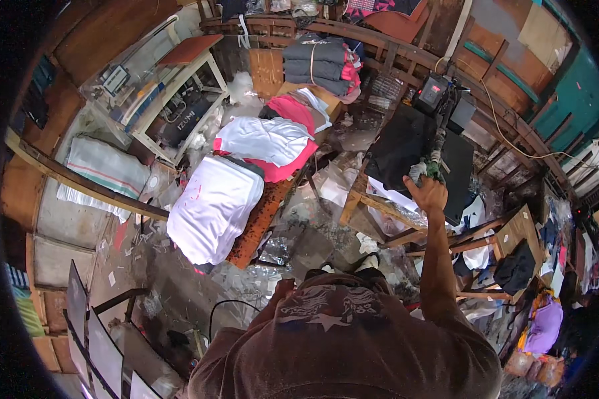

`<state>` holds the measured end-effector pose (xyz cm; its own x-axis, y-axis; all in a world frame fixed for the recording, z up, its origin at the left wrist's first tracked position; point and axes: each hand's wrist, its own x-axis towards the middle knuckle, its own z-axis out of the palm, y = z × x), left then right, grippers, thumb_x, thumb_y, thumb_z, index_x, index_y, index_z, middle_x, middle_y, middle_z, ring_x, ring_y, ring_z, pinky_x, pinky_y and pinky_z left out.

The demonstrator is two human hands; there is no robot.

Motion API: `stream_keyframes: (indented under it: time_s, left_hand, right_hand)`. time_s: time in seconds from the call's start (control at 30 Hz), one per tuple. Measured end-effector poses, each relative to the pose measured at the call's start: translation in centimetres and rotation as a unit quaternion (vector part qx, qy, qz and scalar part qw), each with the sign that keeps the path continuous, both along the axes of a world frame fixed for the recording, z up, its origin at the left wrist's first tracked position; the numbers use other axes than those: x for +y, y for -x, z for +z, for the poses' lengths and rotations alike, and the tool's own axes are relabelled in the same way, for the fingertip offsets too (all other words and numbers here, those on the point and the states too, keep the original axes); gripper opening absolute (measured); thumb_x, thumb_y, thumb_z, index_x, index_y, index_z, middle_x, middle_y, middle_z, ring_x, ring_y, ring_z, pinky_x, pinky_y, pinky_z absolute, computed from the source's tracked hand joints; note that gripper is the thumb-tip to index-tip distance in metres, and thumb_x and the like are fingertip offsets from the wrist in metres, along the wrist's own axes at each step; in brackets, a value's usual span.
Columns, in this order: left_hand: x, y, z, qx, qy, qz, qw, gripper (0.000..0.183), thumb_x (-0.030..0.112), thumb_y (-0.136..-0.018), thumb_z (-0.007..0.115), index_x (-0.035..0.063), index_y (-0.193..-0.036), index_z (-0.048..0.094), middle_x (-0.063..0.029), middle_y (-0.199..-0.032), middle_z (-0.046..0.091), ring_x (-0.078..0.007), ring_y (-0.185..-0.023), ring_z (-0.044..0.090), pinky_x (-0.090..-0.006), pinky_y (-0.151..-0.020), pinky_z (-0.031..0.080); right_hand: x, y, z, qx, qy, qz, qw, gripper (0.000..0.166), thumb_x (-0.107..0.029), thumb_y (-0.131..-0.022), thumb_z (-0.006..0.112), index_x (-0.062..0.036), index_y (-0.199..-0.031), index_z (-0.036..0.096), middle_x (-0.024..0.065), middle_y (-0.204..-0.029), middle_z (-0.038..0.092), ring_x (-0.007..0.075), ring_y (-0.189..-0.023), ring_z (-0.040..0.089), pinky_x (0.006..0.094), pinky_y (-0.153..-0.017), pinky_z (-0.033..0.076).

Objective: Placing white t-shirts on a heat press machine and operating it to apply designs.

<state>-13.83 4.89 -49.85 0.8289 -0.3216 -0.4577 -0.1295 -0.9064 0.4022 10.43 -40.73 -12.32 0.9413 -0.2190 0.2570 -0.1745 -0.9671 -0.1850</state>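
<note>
My right hand [429, 192] is closed around the cloth-wrapped end of a lever handle [437, 154] on a heat press. The black plate [397, 144] of the press lies under the handle, and white material [387, 192] shows at its near edge. At the back of the press sits a control box [432, 90] with a red-lit display. My left hand [284, 288] is low beside my body, mostly hidden by my sleeve and shirt; its fingers cannot be made out. Ahead to the left, a pile of white shirts [217, 204] rests on an orange-brown bench [247, 249].
More white and pink garments [267, 139] lie behind that pile. A tied stack of dark grey garments [312, 60] stands at the back. A white-framed table [182, 95] is at the left. Plastic and scraps [274, 252] litter the floor. Wooden framing [469, 244] stands at the right.
</note>
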Motion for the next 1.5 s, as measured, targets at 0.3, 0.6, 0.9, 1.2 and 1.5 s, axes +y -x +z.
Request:
stream_keyframes:
  time_s: [0.3, 0.6, 0.9, 1.2, 1.5]
  left_hand:
    - [0.5, 1.4, -3.5, -0.022, 0.097, 0.11, 0.989, 0.035, 0.042, -0.088, 0.054, 0.0078, -0.093, 0.062, -0.0155, -0.083, 0.069, -0.0342, -0.08, 0.068, -0.0471, -0.066, 0.053]
    - [0.3, 0.8, -1.4, -0.029, 0.039, 0.087, 0.995, 0.034, 0.04, -0.083, 0.061, 0.007, -0.092, 0.061, -0.0197, -0.087, 0.069, -0.0373, -0.086, 0.068, -0.0478, -0.069, 0.054]
    - [0.7, -0.1, 0.3, -0.007, 0.136, 0.061, 0.989, 0.04, 0.042, -0.077, 0.068, 0.0056, -0.089, 0.057, -0.0206, -0.082, 0.067, -0.0397, -0.081, 0.067, -0.0507, -0.064, 0.051]
    - [0.0, 2.8, -7.4, -0.037, 0.015, 0.102, 0.994, 0.028, 0.037, -0.082, 0.064, 0.0129, -0.096, 0.064, -0.015, -0.081, 0.067, -0.0337, -0.075, 0.067, -0.0467, -0.059, 0.05]
    - [0.3, 6.0, -7.2, 0.0, 0.418, 0.201, 0.886, 0.031, 0.033, -0.082, 0.07, 0.0057, -0.074, 0.057, -0.0079, -0.065, 0.053, -0.0212, -0.066, 0.057, -0.0369, -0.059, 0.043]
  right_hand:
    - [0.1, 0.1, 0.2, 0.042, -0.001, -0.012, 0.999, 0.071, -0.074, -0.079, 0.052, -0.0094, -0.098, 0.075, 0.0224, -0.084, 0.07, 0.0398, -0.085, 0.068, 0.0476, -0.082, 0.052]
    - [0.2, 0.0, 0.6, 0.037, -0.012, 0.006, 0.999, 0.07, -0.071, -0.081, 0.053, -0.0045, -0.092, 0.073, 0.0243, -0.083, 0.069, 0.0418, -0.084, 0.067, 0.0493, -0.082, 0.051]
    - [-0.3, -0.1, -0.4, 0.023, -0.007, -0.014, 1.0, 0.069, -0.071, -0.078, 0.056, -0.0056, -0.092, 0.075, 0.0228, -0.085, 0.07, 0.0398, -0.087, 0.067, 0.048, -0.084, 0.05]
    - [-0.1, 0.1, -0.1, 0.002, -0.018, 0.017, 1.0, 0.07, -0.071, -0.078, 0.056, -0.0052, -0.09, 0.075, 0.0222, -0.08, 0.07, 0.0393, -0.079, 0.068, 0.0468, -0.079, 0.052]
    - [0.0, 0.3, -0.1, -0.006, 0.007, 0.008, 1.0, 0.067, -0.071, -0.079, 0.056, -0.0082, -0.093, 0.074, 0.0221, -0.078, 0.069, 0.0414, -0.08, 0.067, 0.049, -0.079, 0.051]
